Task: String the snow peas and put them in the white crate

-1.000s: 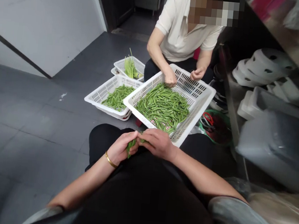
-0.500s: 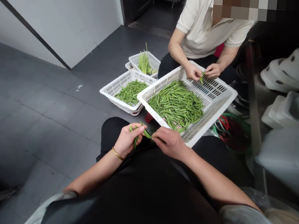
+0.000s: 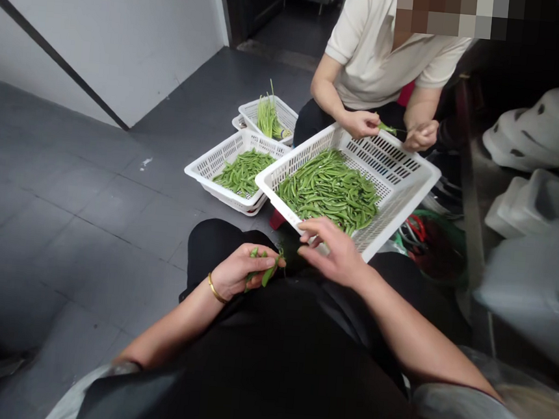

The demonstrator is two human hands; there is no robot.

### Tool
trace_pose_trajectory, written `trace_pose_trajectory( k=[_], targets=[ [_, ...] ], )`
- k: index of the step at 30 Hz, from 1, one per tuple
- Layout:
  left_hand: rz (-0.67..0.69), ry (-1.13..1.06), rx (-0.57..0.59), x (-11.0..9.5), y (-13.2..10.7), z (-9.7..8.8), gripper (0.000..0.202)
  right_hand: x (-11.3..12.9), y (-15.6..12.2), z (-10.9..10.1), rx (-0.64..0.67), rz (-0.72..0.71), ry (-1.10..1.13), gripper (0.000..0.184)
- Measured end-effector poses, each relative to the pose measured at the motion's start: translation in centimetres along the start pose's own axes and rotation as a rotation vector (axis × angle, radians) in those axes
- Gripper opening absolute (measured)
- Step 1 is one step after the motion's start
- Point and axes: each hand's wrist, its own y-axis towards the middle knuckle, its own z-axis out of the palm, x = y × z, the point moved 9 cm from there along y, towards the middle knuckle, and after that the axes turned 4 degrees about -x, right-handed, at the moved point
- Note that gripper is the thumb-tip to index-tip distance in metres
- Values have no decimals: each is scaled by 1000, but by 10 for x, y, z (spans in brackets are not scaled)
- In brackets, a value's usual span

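My left hand [image 3: 237, 272], with a gold bangle on the wrist, is closed around a few green pea pods [image 3: 267, 273] just above my lap. My right hand [image 3: 330, 252] hovers at the near rim of the large white basket [image 3: 409, 185], fingers loosely curled, apparently holding nothing. That basket holds a heap of green pea pods [image 3: 330, 192]. Across it a person in a cream shirt [image 3: 389, 46] pulls a pod between both hands [image 3: 389, 128].
A smaller white basket [image 3: 205, 169] with pods sits on the grey floor to the left. Behind it stands another white basket [image 3: 288, 114] with green strings. A green bag with red-handled items [image 3: 427, 234] lies right of the big basket. White containers [image 3: 540, 138] fill a shelf at right.
My right hand let go of the pod it was pulling and moved up to the big basket's rim. My left hand kept the pods and sank slightly.
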Motion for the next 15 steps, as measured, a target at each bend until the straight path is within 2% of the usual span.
trace_pose_trajectory(
  k=[1, 3, 5, 7, 9, 11, 13, 15],
  targets=[
    [-7, 14, 11, 1, 1, -1, 30, 12, -2, 12, 89, -106, -91, 28],
    [-20, 84, 11, 1, 1, -3, 30, 27, -7, 35, 247, -233, -264, 22],
    [-17, 266, -12, -3, -1, -6, 30, 29, -10, 50, 338, -248, -384, 22],
    [75, 568, -8, -16, -5, -1, 26, 27, -11, 57, 398, -210, -369, 20],
    [278, 871, 29, -35, -14, 15, 16, 24, -11, 61, 441, -133, -170, 16],
    [485, 1015, 50, -50, -25, 32, 11, 13, -11, 63, 439, 41, 173, 19],
    [585, 956, -38, -63, -31, 31, 11, -5, -14, 64, 362, 271, 501, 26],
    [620, 719, -257, -78, -35, 6, 13, -24, -21, 63, 243, 446, 649, 32]
  ],
)
